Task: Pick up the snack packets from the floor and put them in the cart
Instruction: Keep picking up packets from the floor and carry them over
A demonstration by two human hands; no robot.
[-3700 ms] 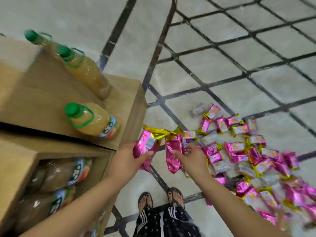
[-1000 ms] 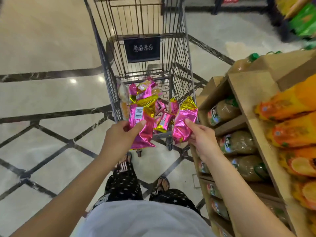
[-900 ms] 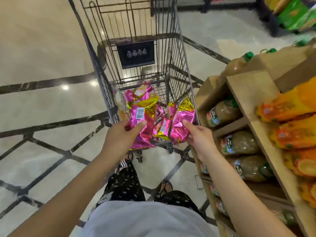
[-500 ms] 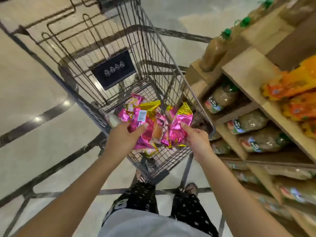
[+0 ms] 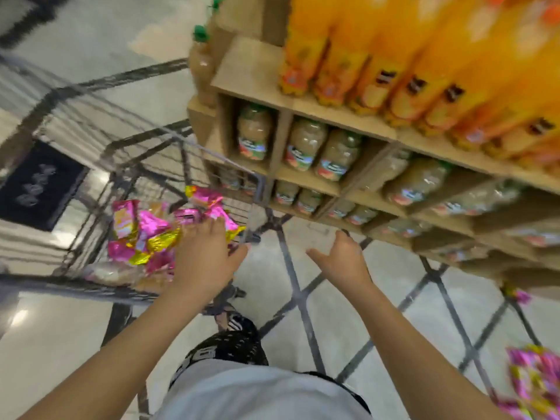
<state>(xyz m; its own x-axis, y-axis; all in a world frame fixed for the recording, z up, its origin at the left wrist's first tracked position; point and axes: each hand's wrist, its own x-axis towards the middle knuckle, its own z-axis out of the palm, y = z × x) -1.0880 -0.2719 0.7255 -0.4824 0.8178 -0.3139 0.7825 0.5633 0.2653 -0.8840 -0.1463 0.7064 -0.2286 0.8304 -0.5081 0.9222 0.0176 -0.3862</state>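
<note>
Head view: draw both hands clear of the wire cart [image 5: 72, 287] before turning back. Left hand [image 5: 206, 256] spread open over crinkly pink-and-gold foil snack packets [image 5: 145, 234] heaped inside, seemingly gripping nothing through the blur; right hand [image 5: 342, 262] open, empty. Pinch remaining floor packets [image 5: 536, 377] by crimped ends.
</note>
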